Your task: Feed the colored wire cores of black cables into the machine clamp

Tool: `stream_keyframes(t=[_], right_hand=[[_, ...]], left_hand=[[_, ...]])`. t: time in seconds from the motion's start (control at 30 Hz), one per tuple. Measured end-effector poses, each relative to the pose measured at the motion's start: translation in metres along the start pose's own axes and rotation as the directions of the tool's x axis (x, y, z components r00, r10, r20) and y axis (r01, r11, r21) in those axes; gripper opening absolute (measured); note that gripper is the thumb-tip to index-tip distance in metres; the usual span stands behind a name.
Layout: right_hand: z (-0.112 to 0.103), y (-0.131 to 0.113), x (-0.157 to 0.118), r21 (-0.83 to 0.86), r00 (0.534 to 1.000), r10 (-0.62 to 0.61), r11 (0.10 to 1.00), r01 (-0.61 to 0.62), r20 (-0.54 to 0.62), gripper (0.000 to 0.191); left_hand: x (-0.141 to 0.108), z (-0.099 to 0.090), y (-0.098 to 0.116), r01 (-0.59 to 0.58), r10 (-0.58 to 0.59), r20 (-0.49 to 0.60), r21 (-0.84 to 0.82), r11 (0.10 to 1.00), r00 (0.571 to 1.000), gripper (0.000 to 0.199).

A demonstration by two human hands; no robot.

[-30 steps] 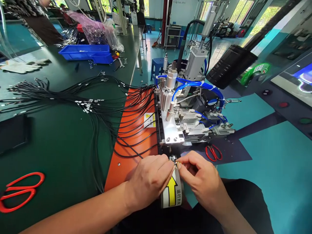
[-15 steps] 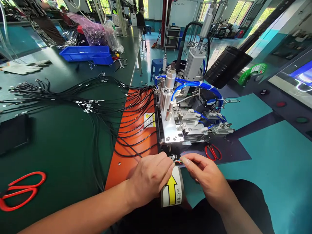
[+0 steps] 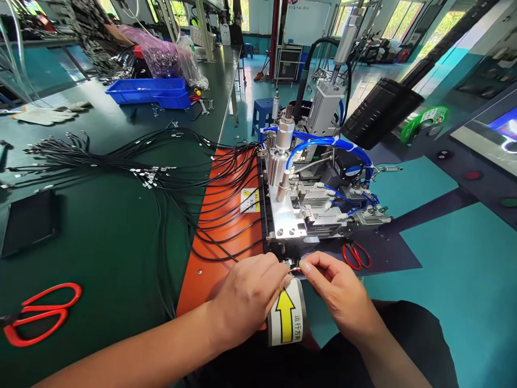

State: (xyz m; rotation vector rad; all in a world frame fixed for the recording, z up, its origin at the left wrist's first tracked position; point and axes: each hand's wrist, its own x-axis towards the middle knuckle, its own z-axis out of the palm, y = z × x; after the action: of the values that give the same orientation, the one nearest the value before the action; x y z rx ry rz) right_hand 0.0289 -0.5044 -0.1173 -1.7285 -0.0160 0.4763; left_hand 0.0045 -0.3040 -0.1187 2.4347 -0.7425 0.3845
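My left hand (image 3: 258, 288) is closed in a pinch on the end of a black cable; its fingers hide most of the grip. Facing it, the thumb and forefinger of my right hand (image 3: 335, 285) pinch the tips of thin coloured wires (image 3: 296, 269) that come out between the two hands. Just below my left fingertips is a roller-like part with a white label and a yellow arrow (image 3: 286, 315). Close beyond my fingertips stands a metal machine (image 3: 286, 218) with cylinders and blue air hoses. Several black cables (image 3: 226, 223) run over the orange plate (image 3: 189, 293) beside it.
Red-handled scissors (image 3: 44, 312) lie at the left, and a second red-handled pair (image 3: 356, 255) lies right of the machine. A cable bundle (image 3: 100, 156), a black box (image 3: 30, 223), gloves (image 3: 48, 114) and a blue tray (image 3: 149, 93) are on the bench. A black lamp-like part (image 3: 382, 113) hangs at upper right.
The coloured wires, fanned out before, now show less between my fingertips. My hands stay close together, and the whole view has shifted slightly.
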Motion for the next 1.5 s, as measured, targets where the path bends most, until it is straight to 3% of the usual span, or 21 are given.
stream_keyframes(t=[0.07,0.2,0.47,1.0,1.5], right_hand=[[-0.001,0.001,0.002,-0.008,1.000,0.001,1.000,-0.001,0.011,0.036],[0.000,0.003,0.004,-0.037,0.999,-0.006,0.999,0.008,0.032,0.038],[0.006,0.012,0.011,-0.107,0.998,-0.059,0.993,0.055,-0.039,0.037],[0.010,0.014,0.014,-0.154,0.995,-0.047,0.988,0.033,-0.091,0.039],[0.014,0.018,0.013,-0.135,0.993,-0.048,0.990,0.034,-0.106,0.040]], left_hand=[[0.001,-0.004,0.000,0.047,-0.045,0.044,-0.045,0.998,0.998,0.012],[-0.001,-0.013,0.000,0.103,-0.088,0.115,-0.129,0.986,0.989,0.031],[-0.008,-0.004,-0.007,0.113,-0.117,-0.030,-0.103,0.988,0.993,0.024],[-0.010,-0.001,-0.007,0.152,-0.154,-0.013,-0.096,0.984,0.988,0.023],[-0.009,0.000,-0.003,0.148,-0.152,0.045,0.076,0.986,0.987,0.019]])
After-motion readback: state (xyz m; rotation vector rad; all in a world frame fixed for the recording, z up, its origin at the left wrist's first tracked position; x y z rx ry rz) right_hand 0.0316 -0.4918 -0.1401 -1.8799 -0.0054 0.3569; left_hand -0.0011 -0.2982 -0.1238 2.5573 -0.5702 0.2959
